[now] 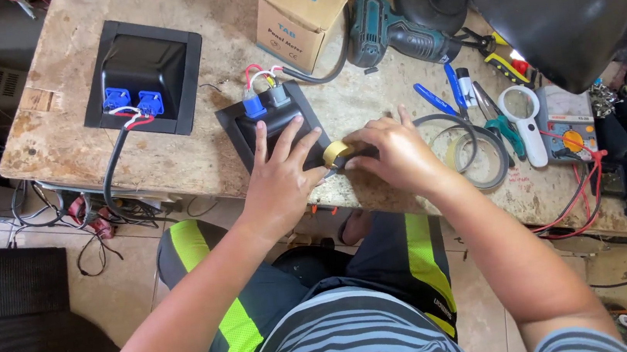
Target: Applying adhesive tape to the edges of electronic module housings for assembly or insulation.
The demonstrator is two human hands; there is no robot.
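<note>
Holding: right hand (397, 155) pinches yellow tape roll (337, 152) shut
Bracing: left hand (280, 173) flat, fingers spread, on black plate (238, 122)
Roll: 3 o'clock of left hand, touching plate edge
Package: tan cardboard box (298, 16), blue print, 12 o'clock

Black recessed connector plate (277, 125): rectangular, flat on worn workbench near front edge, turned slightly askew. Blue connector and grey connector at far rim, short red and white wires looping up from them. Most of recess covered by palm and spread fingers.

Small roll of yellowish tape (337, 152): ring shape, standing on edge, just beside plate's near right corner, pinched at right side. Dark tape end or strip running right from roll, partly hidden; contact with plate cannot be told.
</note>
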